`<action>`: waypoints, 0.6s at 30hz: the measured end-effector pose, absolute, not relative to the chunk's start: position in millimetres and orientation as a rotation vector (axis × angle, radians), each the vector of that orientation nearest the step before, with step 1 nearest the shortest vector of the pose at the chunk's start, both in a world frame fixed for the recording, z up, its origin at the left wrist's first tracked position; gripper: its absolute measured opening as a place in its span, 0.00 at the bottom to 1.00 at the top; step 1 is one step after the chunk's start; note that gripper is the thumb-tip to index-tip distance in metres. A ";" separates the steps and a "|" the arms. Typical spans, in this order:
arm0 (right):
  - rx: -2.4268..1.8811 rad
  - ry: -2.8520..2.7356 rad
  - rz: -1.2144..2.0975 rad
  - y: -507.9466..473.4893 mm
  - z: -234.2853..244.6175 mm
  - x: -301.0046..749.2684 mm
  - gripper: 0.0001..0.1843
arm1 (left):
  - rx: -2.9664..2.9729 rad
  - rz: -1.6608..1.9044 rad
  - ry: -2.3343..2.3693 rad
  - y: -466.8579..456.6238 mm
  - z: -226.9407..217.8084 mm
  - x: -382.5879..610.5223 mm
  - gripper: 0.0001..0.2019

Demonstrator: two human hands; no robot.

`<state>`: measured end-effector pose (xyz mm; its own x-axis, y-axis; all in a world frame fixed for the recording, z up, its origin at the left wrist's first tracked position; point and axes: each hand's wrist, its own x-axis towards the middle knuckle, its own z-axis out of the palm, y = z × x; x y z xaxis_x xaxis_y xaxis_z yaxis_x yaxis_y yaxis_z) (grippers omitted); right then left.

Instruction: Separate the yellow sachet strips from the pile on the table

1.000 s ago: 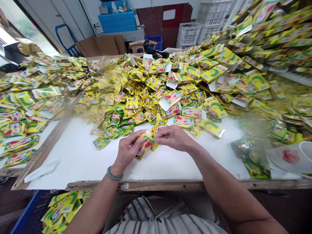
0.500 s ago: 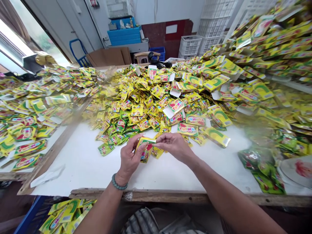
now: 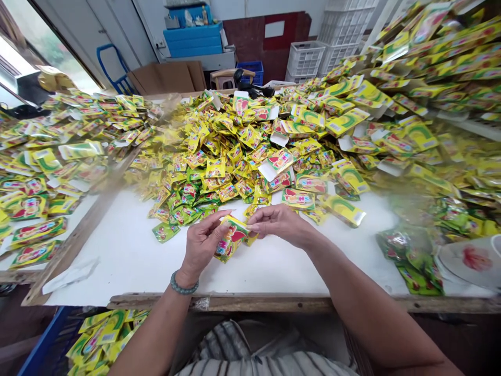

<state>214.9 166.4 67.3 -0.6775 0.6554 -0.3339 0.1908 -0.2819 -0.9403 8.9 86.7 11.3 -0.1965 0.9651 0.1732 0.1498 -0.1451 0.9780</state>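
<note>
My left hand (image 3: 202, 241) grips a small yellow box (image 3: 230, 237) with green and red print, thumb across its front. At the box's upper right end, my right hand (image 3: 276, 222) pinches with thumb and fingertips at its edge; part of that end is hidden by the fingers. Just beyond both hands lies a heap of yellow sachets (image 3: 217, 168), with green sachets (image 3: 188, 211) at its near left side. More boxes (image 3: 299, 198) rest by the heap, some with white end flaps open.
Boxes are piled high at the right (image 3: 450, 68) and beyond a wooden strip (image 3: 84, 230) at the left. A cup with a red flower (image 3: 472, 258) stands at the right edge. Below the table at left, a blue crate (image 3: 47, 342) holds yellow boxes.
The box has turned so its printed front faces me more. Both hands stay at it, the right still at its upper end. The whole view has shifted slightly.
</note>
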 end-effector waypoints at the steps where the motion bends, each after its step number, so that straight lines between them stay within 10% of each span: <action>1: -1.043 -1.632 2.075 166.7 67.2 215.3 0.18 | 1.370 1.404 1.401 86.3 11.1 7.3 0.15; 18: -1.001 -1.415 2.360 169.4 58.1 215.6 0.17 | 1.529 1.367 1.400 86.7 16.1 6.2 0.11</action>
